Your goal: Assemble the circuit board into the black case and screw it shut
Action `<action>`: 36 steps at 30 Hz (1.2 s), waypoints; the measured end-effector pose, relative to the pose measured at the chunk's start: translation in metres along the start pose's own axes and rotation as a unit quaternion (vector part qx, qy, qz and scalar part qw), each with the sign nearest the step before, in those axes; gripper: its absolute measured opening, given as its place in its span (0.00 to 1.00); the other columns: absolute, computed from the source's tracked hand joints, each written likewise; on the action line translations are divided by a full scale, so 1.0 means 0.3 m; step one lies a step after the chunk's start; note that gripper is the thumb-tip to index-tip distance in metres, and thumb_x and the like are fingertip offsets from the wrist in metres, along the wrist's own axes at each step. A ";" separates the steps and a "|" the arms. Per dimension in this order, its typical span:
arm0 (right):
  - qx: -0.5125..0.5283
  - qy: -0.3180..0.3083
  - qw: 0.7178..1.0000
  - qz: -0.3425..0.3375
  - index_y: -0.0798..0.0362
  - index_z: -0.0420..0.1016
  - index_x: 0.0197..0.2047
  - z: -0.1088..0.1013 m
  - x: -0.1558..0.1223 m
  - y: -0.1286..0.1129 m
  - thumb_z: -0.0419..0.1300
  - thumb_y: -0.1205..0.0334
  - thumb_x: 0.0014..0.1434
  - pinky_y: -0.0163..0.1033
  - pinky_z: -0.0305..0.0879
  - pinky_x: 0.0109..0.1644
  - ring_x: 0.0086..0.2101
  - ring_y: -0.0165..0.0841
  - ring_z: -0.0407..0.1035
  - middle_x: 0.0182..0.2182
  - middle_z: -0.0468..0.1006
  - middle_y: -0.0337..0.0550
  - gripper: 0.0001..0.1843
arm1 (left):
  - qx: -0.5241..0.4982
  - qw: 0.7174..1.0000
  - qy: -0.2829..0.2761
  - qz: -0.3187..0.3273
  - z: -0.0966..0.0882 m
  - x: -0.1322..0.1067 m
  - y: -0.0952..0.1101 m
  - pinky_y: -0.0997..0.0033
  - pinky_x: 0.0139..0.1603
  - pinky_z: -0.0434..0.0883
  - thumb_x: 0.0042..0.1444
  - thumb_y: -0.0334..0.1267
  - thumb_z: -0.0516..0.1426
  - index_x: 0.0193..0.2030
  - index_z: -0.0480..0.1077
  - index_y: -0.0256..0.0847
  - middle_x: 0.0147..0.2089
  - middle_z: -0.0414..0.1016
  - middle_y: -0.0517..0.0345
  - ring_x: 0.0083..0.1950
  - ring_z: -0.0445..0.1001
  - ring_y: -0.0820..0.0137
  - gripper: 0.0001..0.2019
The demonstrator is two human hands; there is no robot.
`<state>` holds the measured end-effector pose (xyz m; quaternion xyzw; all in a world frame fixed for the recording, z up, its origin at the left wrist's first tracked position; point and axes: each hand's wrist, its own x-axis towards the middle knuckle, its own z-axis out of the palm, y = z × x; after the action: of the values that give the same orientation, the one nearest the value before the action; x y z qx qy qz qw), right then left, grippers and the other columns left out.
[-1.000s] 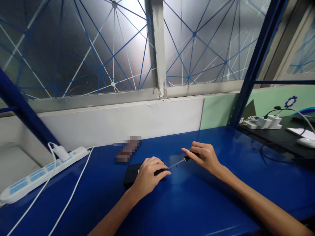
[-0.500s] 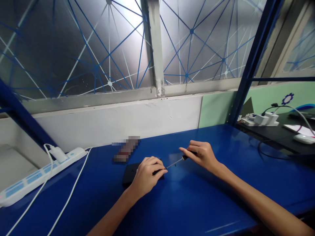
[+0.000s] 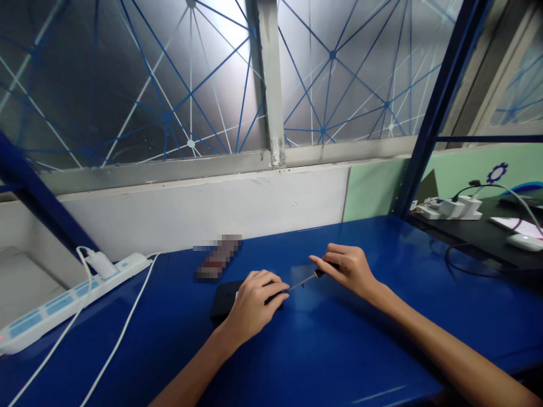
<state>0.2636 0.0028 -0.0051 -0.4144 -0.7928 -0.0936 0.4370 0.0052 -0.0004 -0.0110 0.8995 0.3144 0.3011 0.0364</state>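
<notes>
A screwdriver (image 3: pixel 304 280) with a black and yellow handle and a thin metal shaft is held in my right hand (image 3: pixel 350 268), fingers wrapped around the handle. Its shaft points left, and the tip ends at the fingertips of my left hand (image 3: pixel 259 299). The thumb and fingers of that hand are pinched together; what is between them is too small to make out. Under the left hand lies a flat black box (image 3: pixel 224 301), partly covered by the palm. A tiny dark speck (image 3: pixel 302 285) shows just below the shaft.
On the blue table (image 3: pixel 339 350), a blurred-out object (image 3: pixel 218 258) lies behind the box. A white power strip (image 3: pixel 72 302) with a plug and white cables runs along the left. To the right, a black desk holds another power strip (image 3: pixel 452 209) and a white mouse (image 3: pixel 525 242).
Both hands and the screwdriver stay nearly where they were. The left fingertips have shifted very slightly at the screwdriver's tip.
</notes>
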 end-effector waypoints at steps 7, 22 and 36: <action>-0.001 0.031 0.999 0.011 0.54 0.78 0.20 -0.005 0.006 -0.003 0.57 0.55 0.64 0.34 0.52 0.25 0.19 0.24 0.57 0.17 0.65 0.38 0.23 | 0.016 0.998 0.050 0.029 0.004 0.003 -0.004 0.63 0.43 0.66 0.63 0.36 0.57 0.37 0.77 0.42 0.35 0.78 0.56 0.38 0.74 0.67 0.07; 0.018 0.058 0.998 0.027 0.55 0.72 0.18 -0.004 0.008 -0.014 0.56 0.54 0.65 0.34 0.52 0.24 0.18 0.25 0.57 0.16 0.65 0.39 0.25 | 0.015 0.995 0.088 0.047 -0.003 0.006 -0.003 0.64 0.42 0.68 0.65 0.37 0.55 0.37 0.77 0.41 0.34 0.78 0.55 0.37 0.74 0.67 0.09; -0.011 -0.017 0.999 0.051 0.55 0.71 0.15 0.015 0.002 0.010 0.54 0.48 0.65 0.35 0.49 0.24 0.17 0.25 0.56 0.16 0.62 0.37 0.30 | 0.091 0.990 -0.102 -0.041 -0.021 -0.021 -0.073 0.55 0.52 0.65 0.53 0.60 0.60 0.66 0.59 0.49 0.54 0.71 0.49 0.53 0.69 0.56 0.37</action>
<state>0.2628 0.0073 -0.0080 -0.4602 -0.7772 -0.0727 0.4229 -0.0142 0.0127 -0.0147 0.9115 0.3717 0.1763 -0.0016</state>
